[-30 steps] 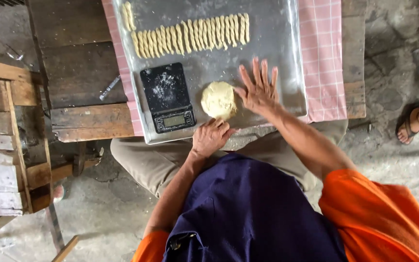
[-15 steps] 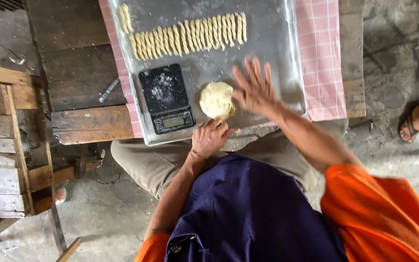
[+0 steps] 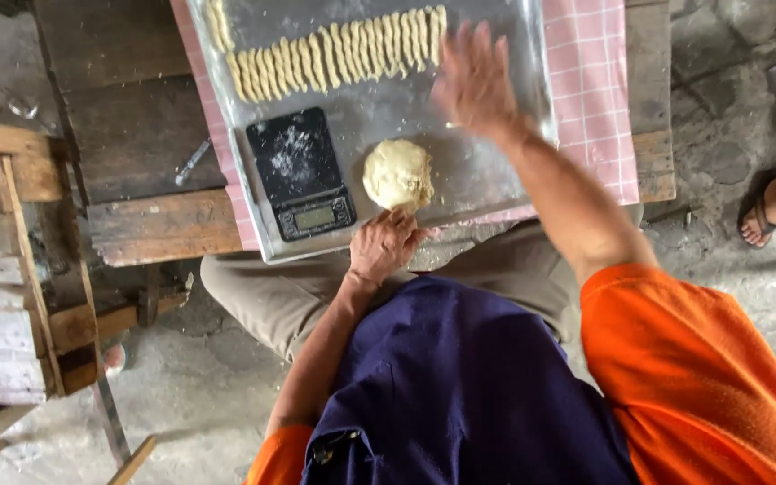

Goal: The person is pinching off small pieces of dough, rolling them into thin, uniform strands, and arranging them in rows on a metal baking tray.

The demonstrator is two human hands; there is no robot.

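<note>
- Rough concrete floor lies under a worn wooden table [image 3: 136, 117], which carries a pink checked cloth [image 3: 590, 99] and, on that, a shiny metal tray [image 3: 505, 175].
- One lump of pale dough [image 3: 398, 174] sits on the tray near its front edge, roundish, with no clear long axis.
- My left hand [image 3: 383, 244] is at the tray's front rim, fingers curled loosely, fingertips touching the dough's near side; it grips nothing that I can make out.
- My right hand [image 3: 475, 79] is spread flat and blurred above the tray, fingers open, holding nothing. The dough lies towards me and to the left of it, so my left hand is the nearer one.
- One black kitchen scale [image 3: 301, 172], dusted with flour, stands just beside the dough on its left.
- A row of thin dough strips [image 3: 334, 54] runs across the tray's far side, each strip lying front to back; I count roughly twenty-odd, too close-packed for an exact figure.
- Someone's sandalled foot [image 3: 761, 216] shows at the right edge.
</note>
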